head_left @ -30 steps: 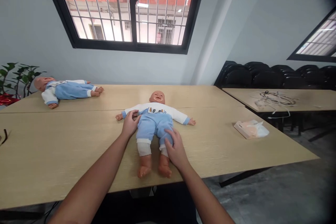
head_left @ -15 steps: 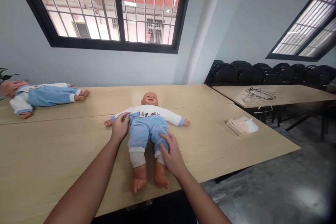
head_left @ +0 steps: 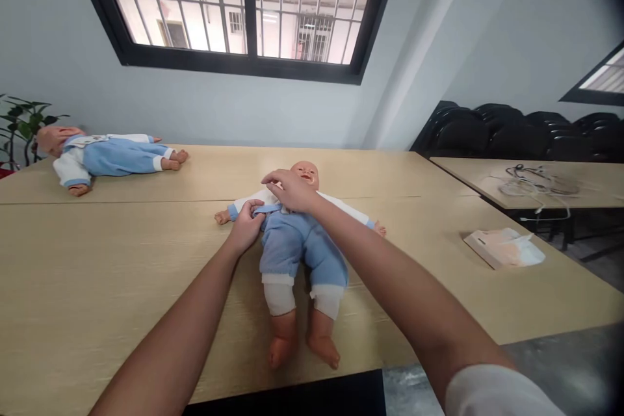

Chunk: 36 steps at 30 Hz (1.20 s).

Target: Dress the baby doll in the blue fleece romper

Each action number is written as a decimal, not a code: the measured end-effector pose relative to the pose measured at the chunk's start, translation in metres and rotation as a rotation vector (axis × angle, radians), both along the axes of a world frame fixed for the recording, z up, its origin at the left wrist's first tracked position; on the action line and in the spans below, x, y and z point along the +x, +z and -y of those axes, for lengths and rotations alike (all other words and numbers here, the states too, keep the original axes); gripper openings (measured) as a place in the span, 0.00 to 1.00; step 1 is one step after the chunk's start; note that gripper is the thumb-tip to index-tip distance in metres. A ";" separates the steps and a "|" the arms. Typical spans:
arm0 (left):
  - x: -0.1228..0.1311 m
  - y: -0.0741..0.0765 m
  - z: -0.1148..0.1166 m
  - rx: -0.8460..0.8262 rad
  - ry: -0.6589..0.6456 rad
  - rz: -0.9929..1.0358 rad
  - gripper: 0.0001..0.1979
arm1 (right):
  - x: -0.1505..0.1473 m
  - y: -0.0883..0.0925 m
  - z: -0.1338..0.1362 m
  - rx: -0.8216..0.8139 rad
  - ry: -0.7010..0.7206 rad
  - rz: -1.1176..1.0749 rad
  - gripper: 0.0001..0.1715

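Observation:
A baby doll (head_left: 305, 240) lies on its back on the wooden table (head_left: 195, 292), feet toward me, in a white top and blue trousers. My left hand (head_left: 247, 226) pinches the blue waist edge of the trousers at the doll's left-of-view side. Above the doll's chest is my right hand (head_left: 291, 190), its fingers apart and pointing left, partly covering the chest and chin. Nothing shows between its fingers. My right forearm crosses over one of the doll's sleeves.
Another doll (head_left: 121, 155) in similar clothes lies at the back left, near a plant (head_left: 26, 127). An opened pack of tissue-like sheets (head_left: 504, 248) is at the right. Cables (head_left: 536, 182) lie on a second table, before stacked black chairs (head_left: 461, 130).
My right hand has left the doll's trouser leg and moved up over its chest. My left hand stays at the waist. The view has shifted, so things appear further right.

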<state>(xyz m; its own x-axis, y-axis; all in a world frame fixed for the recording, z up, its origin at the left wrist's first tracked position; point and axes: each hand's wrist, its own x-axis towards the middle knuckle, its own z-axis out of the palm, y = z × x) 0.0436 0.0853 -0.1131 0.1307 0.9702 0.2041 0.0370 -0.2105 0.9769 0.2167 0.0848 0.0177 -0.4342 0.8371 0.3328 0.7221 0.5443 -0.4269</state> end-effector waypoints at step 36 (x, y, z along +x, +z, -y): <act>-0.004 0.020 0.015 0.242 0.248 0.121 0.07 | 0.033 -0.019 -0.048 -0.101 0.322 0.178 0.31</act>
